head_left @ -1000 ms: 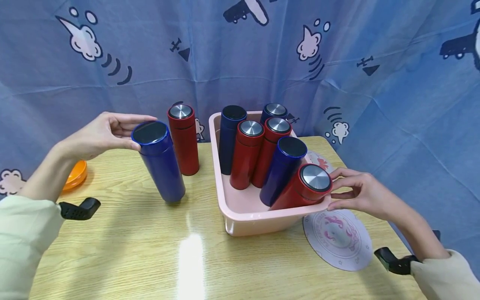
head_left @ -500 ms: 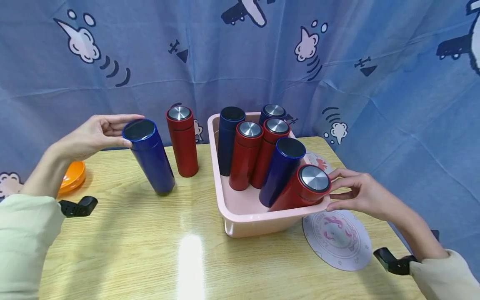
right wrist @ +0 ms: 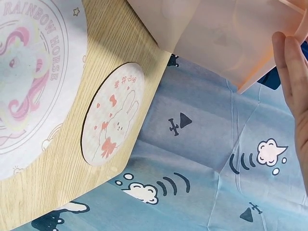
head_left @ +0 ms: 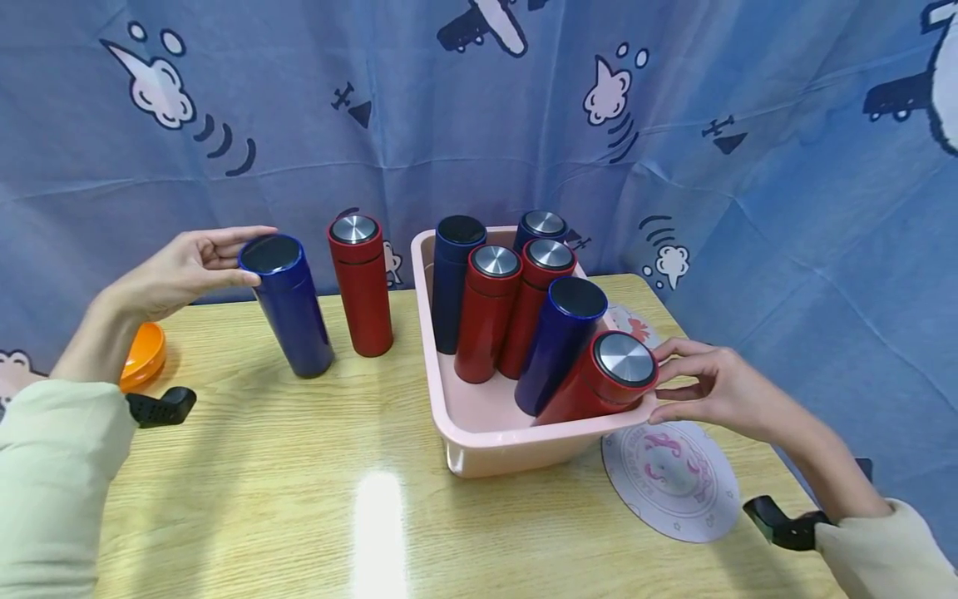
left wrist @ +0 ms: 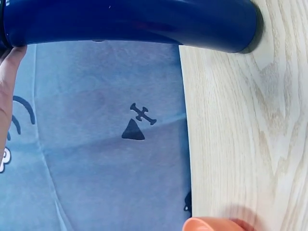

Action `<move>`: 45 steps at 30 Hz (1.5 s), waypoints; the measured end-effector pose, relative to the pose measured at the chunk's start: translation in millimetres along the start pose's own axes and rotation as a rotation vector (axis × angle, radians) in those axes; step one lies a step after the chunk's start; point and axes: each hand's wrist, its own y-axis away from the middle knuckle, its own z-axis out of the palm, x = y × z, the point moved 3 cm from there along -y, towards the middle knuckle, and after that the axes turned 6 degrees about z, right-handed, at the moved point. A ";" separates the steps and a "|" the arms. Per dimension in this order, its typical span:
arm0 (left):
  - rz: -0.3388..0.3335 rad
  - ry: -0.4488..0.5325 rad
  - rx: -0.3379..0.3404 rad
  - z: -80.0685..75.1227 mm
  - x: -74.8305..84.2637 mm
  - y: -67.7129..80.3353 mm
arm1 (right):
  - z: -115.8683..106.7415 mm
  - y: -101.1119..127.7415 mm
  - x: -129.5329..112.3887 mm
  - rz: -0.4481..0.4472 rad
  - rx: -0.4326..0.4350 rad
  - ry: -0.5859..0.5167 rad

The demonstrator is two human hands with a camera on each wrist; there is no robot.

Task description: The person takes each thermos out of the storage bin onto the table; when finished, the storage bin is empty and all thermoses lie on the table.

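Note:
My left hand [head_left: 180, 268] grips a glossy blue thermos [head_left: 288, 312] near its black-topped lid, thumb in front and fingers behind. The bottle is roughly upright, its base at or just above the tabletop. To its right stands a red thermos [head_left: 362, 287] with a silver lid top. A pink bin [head_left: 479, 449] holds several red and blue thermoses. My right hand [head_left: 707, 383] holds the bin's near right corner at the rim, beside a leaning red thermos [head_left: 609, 374]. In the right wrist view its fingers [right wrist: 285, 62] lie against the bin's outer wall.
An orange bowl [head_left: 144, 356] sits at the left behind my wrist. A round mat with a horse print [head_left: 674, 487] lies right of the bin, and a rabbit-print mat [right wrist: 113, 115] farther back. A blue patterned curtain [head_left: 479, 108] hangs behind the wooden table [head_left: 284, 499].
My left hand has moved the blue thermos left and back, beside the standing red one. My right hand stays at the bin's corner.

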 end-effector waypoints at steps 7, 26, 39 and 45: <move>-0.019 -0.021 0.022 -3.6 -7.9 -3.4 | 0.5 0.4 1.1 -0.010 -0.006 -0.018; -0.216 -0.292 0.041 -11.8 -11.5 -2.8 | 3.9 -2.8 0.2 -0.049 -0.029 -0.079; -0.292 -0.270 0.105 -12.3 -1.9 -9.7 | 3.1 -1.5 3.3 -0.102 0.003 -0.038; -0.290 -0.334 0.211 -8.1 -2.5 -12.6 | 3.6 -1.5 5.9 -0.112 0.031 0.043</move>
